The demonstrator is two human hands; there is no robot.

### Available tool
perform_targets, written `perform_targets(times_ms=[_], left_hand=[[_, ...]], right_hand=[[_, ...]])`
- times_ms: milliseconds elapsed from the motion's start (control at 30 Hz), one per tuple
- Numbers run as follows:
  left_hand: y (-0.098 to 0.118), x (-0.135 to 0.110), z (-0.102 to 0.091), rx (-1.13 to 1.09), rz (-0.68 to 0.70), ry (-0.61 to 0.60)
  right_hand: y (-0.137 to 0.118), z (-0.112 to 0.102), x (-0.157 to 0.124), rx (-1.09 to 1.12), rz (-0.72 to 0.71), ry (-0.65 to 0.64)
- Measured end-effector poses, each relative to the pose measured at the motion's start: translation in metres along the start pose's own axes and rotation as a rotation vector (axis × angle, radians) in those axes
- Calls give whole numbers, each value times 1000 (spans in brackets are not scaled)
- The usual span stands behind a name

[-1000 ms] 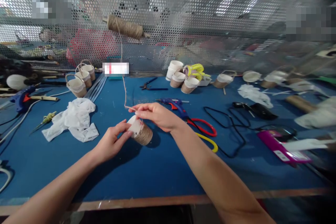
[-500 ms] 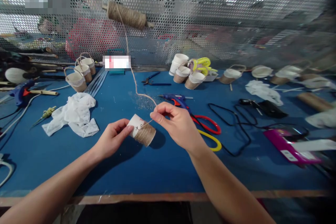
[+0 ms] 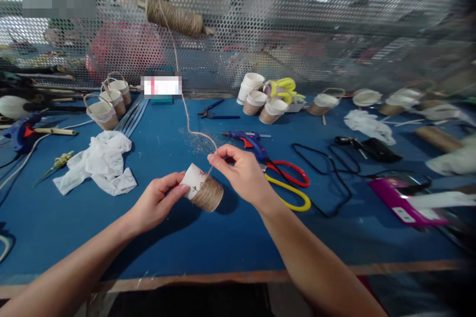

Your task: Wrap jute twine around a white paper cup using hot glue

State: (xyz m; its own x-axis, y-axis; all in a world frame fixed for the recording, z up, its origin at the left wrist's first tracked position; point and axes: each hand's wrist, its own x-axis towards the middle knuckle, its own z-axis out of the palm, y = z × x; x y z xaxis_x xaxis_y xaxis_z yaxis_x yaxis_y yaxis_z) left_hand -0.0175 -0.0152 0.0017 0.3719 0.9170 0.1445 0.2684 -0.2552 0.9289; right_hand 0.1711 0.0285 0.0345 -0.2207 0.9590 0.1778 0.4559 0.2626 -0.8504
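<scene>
My left hand (image 3: 161,198) is closed on the white end of a small paper cup (image 3: 192,178), which lies tilted above the table. Brown twine (image 3: 208,194) is wound in tight rows round the cup's other half, and dark print shows on the bare paper. Between thumb and forefinger my right hand (image 3: 238,171) pinches the twine strand just above the cup. From there the strand (image 3: 187,116) runs up to a twine spool (image 3: 174,16) on a rod at the mesh panel. A blue glue gun (image 3: 250,142) and scissors with red and yellow handles (image 3: 288,193) lie right beside my right hand.
Twine-wrapped cups with handles (image 3: 103,115) stand at the back left, more cups (image 3: 255,101) at the back middle. White cloth (image 3: 102,161) lies left, near another glue gun (image 3: 22,129). Pliers (image 3: 217,115) lie behind the cup. A black cord (image 3: 334,173) and purple package (image 3: 394,198) are right.
The cup has turned slightly in my left hand, and the strand now meets it at a steeper angle. My right hand has shifted a little left, still pinching the twine. The whole view has shifted slightly.
</scene>
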Motion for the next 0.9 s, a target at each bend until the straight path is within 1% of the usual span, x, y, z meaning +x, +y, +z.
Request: perform_targets(times_ms=[567,900], left_hand=[[0,-2,-1,36,80,-17],[1,-3,-1,37,57,-17]], right_hand=[[0,3,0,-8,11,-62],[4,6,-1,33,44,-123]])
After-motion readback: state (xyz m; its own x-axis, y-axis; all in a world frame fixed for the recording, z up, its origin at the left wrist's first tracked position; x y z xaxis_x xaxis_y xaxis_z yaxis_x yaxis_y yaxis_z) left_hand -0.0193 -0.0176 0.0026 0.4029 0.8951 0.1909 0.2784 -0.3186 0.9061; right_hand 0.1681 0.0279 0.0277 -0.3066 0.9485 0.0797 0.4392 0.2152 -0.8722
